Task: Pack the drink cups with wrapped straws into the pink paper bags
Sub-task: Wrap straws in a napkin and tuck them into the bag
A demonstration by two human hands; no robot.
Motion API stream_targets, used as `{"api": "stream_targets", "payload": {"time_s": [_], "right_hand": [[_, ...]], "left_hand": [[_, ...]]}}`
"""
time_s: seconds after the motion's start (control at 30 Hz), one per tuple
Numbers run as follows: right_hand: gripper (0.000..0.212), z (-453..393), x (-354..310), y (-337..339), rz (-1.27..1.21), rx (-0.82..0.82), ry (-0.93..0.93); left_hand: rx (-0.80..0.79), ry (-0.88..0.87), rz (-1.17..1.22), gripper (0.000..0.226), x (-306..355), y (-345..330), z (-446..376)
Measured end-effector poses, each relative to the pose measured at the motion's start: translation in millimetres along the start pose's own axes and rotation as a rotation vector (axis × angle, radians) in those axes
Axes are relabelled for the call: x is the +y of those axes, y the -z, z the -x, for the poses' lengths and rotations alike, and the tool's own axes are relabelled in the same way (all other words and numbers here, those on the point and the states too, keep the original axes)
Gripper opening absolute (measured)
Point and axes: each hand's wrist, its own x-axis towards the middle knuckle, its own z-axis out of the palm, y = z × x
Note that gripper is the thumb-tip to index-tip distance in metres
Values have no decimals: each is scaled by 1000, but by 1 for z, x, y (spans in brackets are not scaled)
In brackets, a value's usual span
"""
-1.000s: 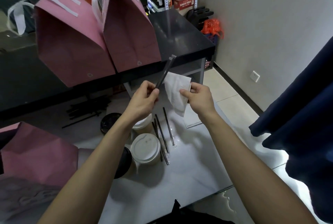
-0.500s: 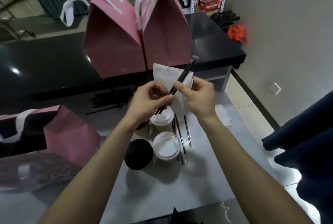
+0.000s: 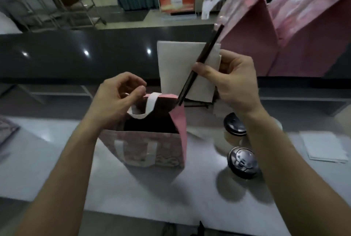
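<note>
Pink paper bag [image 3: 152,152], matte and box-shaped with flat white strap handles, is standing open on the pale, smooth tabletop [image 3: 133,194], its dark mouth facing up and a faint printed pattern showing on the near wall. Just to its right, two drink cups are sitting on the same surface: a farther cup [image 3: 234,124] and a nearer cup [image 3: 243,161], both round with glossy dark lids, their details blurred. A thin stack of white napkins [image 3: 324,147] is lying flat near the right edge. Beyond the pale top, a long black counter [image 3: 76,53] is shining with small light reflections, and two more pink bags [image 3: 269,42] are standing on it at upper right, their white handles drooping. Farther back, a tiled floor, a metal rack and a red poster are showing softly out of focus. The left hand [image 3: 117,99] is curling loosely, thumb and forefinger pinching the far white handle [image 3: 150,102] at the bag's rim. The right hand [image 3: 229,82] is closing around a folded white napkin [image 3: 180,68] and a long, slim dark wrapped straw [image 3: 201,61], thumb pressing the straw against the paper, its lower tip hanging right at the bag's far rim.
</note>
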Motion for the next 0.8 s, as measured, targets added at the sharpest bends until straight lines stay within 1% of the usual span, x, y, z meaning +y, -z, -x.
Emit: {"api": "stream_targets", "payload": {"time_s": [0.03, 0.17, 0.23, 0.27, 0.3, 0.33, 0.4, 0.5, 0.57, 0.6, 0.63, 0.7, 0.8], "right_hand": [[19, -2, 3, -20, 3, -34, 6], [20, -1, 23, -71, 49, -104, 18], [20, 4, 35, -87, 46, -137, -9], [21, 7, 40, -92, 26, -155, -49], [20, 10, 45, -95, 15, -178, -96], [21, 12, 49, -97, 29, -205, -136], [22, 16, 56, -97, 148, -266, -191], [26, 18, 58, -98, 374, -349, -290], [16, 17, 56, -101, 545, -438, -333], [9, 18, 56, -103, 637, -496, -348], [7, 19, 55, -106, 732, -554, -366], [13, 22, 57, -114, 916, -652, -382], [11, 26, 65, -134, 1093, -764, -402]], "left_hand": [[-23, 7, -49, 11, -15, 16, 3], [-153, 34, -214, 15, -59, 45, 10], [-229, 70, -372, 21, -77, 48, 8], [-267, 92, -458, 27, -84, 48, 6], [-310, 90, -518, 38, -90, 47, 6], [-353, 49, -548, 56, -96, 47, 5], [-425, -60, -532, 95, -105, 47, 4], [-486, -114, -520, 126, -116, 45, 4], [-507, -111, -530, 148, -120, 40, 8], [-503, -120, -530, 155, -123, 38, 11], [-497, -133, -527, 160, -124, 36, 14], [-479, -168, -512, 163, -124, 35, 19], [-475, -191, -487, 167, -125, 38, 22]]}}
